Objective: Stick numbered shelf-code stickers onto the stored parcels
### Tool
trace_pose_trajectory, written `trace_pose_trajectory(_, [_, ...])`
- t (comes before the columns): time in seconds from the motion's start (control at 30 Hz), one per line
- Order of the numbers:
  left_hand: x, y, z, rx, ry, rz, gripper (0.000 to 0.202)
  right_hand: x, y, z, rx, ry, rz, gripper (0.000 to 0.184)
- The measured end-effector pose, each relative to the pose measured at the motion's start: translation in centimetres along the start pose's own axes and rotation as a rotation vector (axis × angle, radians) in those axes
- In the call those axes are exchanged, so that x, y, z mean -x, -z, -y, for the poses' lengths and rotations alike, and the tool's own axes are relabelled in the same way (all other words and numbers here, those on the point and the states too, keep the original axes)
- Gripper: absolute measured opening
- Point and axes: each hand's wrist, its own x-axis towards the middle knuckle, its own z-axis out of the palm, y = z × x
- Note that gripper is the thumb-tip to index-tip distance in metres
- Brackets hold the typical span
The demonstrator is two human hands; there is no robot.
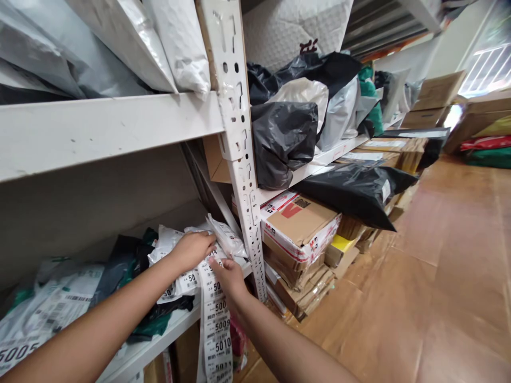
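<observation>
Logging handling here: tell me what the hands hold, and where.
Both the left hand and right hand pinch the label strip near its top end.

White label strip [215,319] w/ black nos; white shelf frame [239,149]; black poly bags [283,138]; brown box [299,223] w/ red print

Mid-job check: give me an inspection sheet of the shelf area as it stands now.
Surface: white metal shelf, crowded with parcels.
Job's things: strip of numbered labels hanging over the shelf edge; white mailer bag at its top.
Clutter: black poly bags on the next shelf; cardboard boxes stacked below.
Hands: left hand on the white parcels; right hand touching the label strip.
Cables: nothing seen.
Surroundings: shelf upright; brown floor; more boxes at far right.
</observation>
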Motion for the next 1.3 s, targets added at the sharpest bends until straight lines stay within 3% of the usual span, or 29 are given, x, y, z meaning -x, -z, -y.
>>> trace_pose_trajectory(0.07, [-0.2, -0.1, -0.1, -0.005, 0.027, 0.004, 0.025, 0.3, 0.6, 0.1, -0.008, -0.038, 0.087, 0.043])
trace_pose_trajectory(0.2, [-0.4, -0.3, -0.5, 0.005, 0.090, 0.000, 0.025, 1.0, 1.5, -0.2, -0.036, -0.051, -0.016, 0.048])
trace_pose_trajectory(0.27, [-0.4, -0.5, -0.6, 0.021, 0.121, -0.009, 0.025, 1.8, 2.0, -0.3, -0.013, -0.099, 0.009, 0.049])
trace_pose_trajectory(0.37, [-0.1, -0.9, -0.7, 0.053, 0.251, -0.054, 0.035, 3.1, 3.6, 0.5, 0.244, -0.215, 0.373, 0.044])
trace_pose_trajectory(0.47, [0.6, -1.0, -0.4, 0.066, 0.383, -0.298, 0.074, 3.5, 5.8, 2.5, 0.383, -0.268, 0.757, 0.042])
trace_pose_trajectory(0.53, [1.1, -0.9, 0.0, 0.084, 0.177, -0.410, 0.064, 3.1, 7.1, 3.9, 0.327, -0.224, 0.808, 0.043])
trace_pose_trajectory(0.57, [1.4, -0.7, 0.4, 0.118, -0.007, -0.378, 0.051, 2.8, 7.7, 4.4, 0.282, -0.193, 0.793, 0.041])
trace_pose_trajectory(0.63, [1.9, -0.5, 1.1, 0.253, -0.314, -0.185, 0.042, 2.2, 8.4, 5.1, 0.185, -0.147, 0.723, 0.039])
trace_pose_trajectory(0.7, [2.2, -0.3, 1.7, 0.420, -0.412, -0.020, 0.043, 1.6, 8.6, 5.0, 0.096, -0.122, 0.638, 0.040])
trace_pose_trajectory(0.77, [2.5, -0.1, 1.9, 0.548, -0.399, 0.013, 0.037, 1.1, 8.2, 4.3, 0.049, -0.100, 0.523, 0.042])
trace_pose_trajectory(0.87, [2.5, -0.1, 1.7, 0.620, -0.376, -0.038, 0.028, 0.4, 6.7, 2.8, 0.043, -0.033, 0.362, 0.048])
trace_pose_trajectory(0.97, [2.4, -0.5, 1.2, 0.587, -0.274, -0.097, 0.036, -0.2, 4.9, 1.5, 0.094, 0.055, 0.252, 0.048])
trace_pose_trajectory(1.07, [2.4, -1.2, 0.6, 0.459, -0.175, -0.127, 0.031, -0.3, 3.8, 0.6, 0.145, 0.107, 0.140, 0.048])
trace_pose_trajectory(1.3, [2.5, -2.3, -0.4, 0.325, -0.041, -0.196, 0.033, -0.1, 3.2, -0.1, 0.153, 0.182, 0.056, 0.045])
